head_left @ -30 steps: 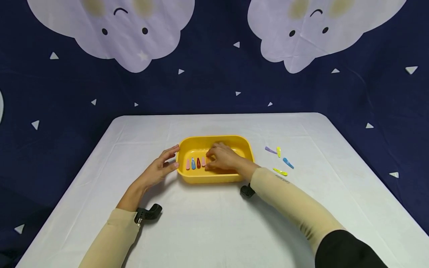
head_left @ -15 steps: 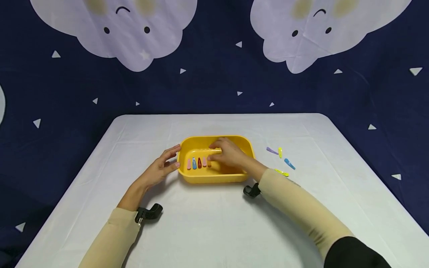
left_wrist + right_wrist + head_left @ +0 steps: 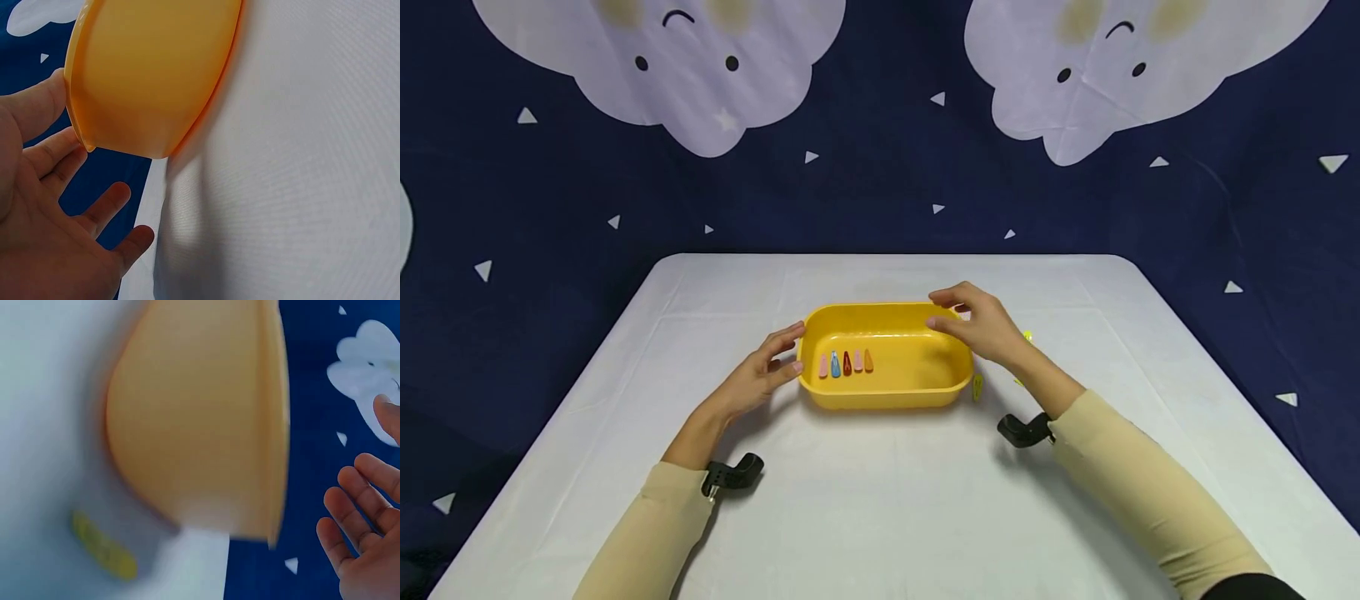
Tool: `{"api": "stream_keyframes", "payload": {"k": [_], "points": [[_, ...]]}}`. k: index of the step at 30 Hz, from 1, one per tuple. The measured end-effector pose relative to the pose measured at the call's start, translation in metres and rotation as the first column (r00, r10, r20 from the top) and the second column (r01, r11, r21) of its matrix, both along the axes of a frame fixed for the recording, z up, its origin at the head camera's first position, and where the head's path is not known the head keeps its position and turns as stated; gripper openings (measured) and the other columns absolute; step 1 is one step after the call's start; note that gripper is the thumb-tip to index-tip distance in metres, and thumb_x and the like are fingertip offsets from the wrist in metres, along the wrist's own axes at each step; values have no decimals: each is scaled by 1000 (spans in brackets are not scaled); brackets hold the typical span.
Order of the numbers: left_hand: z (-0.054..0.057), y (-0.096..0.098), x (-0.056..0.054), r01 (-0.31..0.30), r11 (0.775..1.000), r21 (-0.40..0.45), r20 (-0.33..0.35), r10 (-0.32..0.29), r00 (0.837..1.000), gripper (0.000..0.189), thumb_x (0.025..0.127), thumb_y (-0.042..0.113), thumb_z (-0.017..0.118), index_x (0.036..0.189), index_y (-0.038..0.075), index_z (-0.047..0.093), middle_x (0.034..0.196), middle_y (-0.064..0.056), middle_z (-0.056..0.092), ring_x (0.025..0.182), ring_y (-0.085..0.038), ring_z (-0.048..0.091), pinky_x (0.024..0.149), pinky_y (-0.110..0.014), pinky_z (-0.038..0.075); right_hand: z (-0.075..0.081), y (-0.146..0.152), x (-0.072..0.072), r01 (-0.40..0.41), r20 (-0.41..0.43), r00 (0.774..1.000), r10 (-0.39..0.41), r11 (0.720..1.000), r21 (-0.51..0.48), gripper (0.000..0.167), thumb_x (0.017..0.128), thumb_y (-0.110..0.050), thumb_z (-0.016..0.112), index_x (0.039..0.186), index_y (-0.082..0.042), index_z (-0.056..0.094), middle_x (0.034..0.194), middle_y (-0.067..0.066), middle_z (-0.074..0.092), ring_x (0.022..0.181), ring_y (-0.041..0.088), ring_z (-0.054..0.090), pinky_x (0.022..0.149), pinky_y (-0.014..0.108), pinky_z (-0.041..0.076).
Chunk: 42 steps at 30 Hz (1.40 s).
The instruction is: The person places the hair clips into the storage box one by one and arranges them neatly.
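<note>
My left hand (image 3: 758, 375) rests its thumb and fingertips against the left rim of a yellow plastic tray (image 3: 887, 400), its fingers spread and relaxed. Several snap hair clips lie in a row in the tray's left half: a pink clip (image 3: 823, 367), a blue clip (image 3: 835, 364), a red clip (image 3: 847, 363), another pink clip (image 3: 858, 361) and an orange clip (image 3: 868, 360). Over the tray's right rim hovers my right hand (image 3: 981, 325), holding nothing, fingers loosely extended. In the right wrist view, a yellow clip (image 3: 103, 547) lies on the cloth beside the tray.
A white cloth covers the table (image 3: 865, 500). Beyond the right wrist, a yellow clip (image 3: 1027, 336) is partly visible; the arm hides other clips there. A dark blue curtain (image 3: 880, 192) with clouds hangs behind the table.
My right hand has let go of the orange clip, left in the row, and moved right and up out of the tray. The left hand stays at the rim.
</note>
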<state>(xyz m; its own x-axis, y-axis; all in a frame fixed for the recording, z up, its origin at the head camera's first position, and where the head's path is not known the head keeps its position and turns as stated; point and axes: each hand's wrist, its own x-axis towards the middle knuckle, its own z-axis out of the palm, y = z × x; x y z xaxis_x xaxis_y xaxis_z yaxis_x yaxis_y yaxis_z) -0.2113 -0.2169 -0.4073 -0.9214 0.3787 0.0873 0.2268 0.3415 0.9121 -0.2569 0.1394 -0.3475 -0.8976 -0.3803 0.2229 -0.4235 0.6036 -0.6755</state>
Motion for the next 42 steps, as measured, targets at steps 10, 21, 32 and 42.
{"api": "stream_keyframes", "payload": {"k": [10, 21, 32, 42], "points": [[0, -1, 0, -5, 1000, -7, -6, 5, 1000, 58, 95, 19, 56, 148, 11, 32, 158, -10, 19, 140, -41, 23, 114, -59, 22, -5, 52, 19, 130, 10, 991, -130, 991, 12, 48, 85, -41, 68, 124, -13, 60, 122, 5, 61, 114, 26, 55, 101, 46, 45], [1, 0, 0, 3, 1000, -6, 0, -3, 1000, 58, 95, 21, 56, 148, 13, 32, 158, -8, 18, 140, -40, 23, 114, -58, 21, -32, 97, 38, 167, -48, 985, -163, 983, 74, 40, 86, -31, 69, 119, -9, 62, 115, 11, 65, 106, 26, 60, 91, 45, 50], [1, 0, 1, 5, 1000, -1, 3, -5, 1000, 59, 95, 19, 56, 148, 11, 31, 158, -10, 18, 140, -41, 23, 114, -59, 20, -56, 128, 54, 233, 99, 963, -251, 958, 164, 49, 88, -38, 64, 124, -5, 59, 114, 17, 65, 104, 34, 62, 89, 46, 50], [2, 0, 1, 2, 1000, -8, 2, -2, 1000, 58, 95, 18, 55, 148, 11, 31, 158, -10, 18, 140, -41, 23, 114, -59, 21, -60, 151, 56, 268, 125, 946, -300, 938, 219, 54, 90, -44, 60, 125, -3, 57, 118, 20, 64, 108, 37, 59, 88, 49, 49]]}}
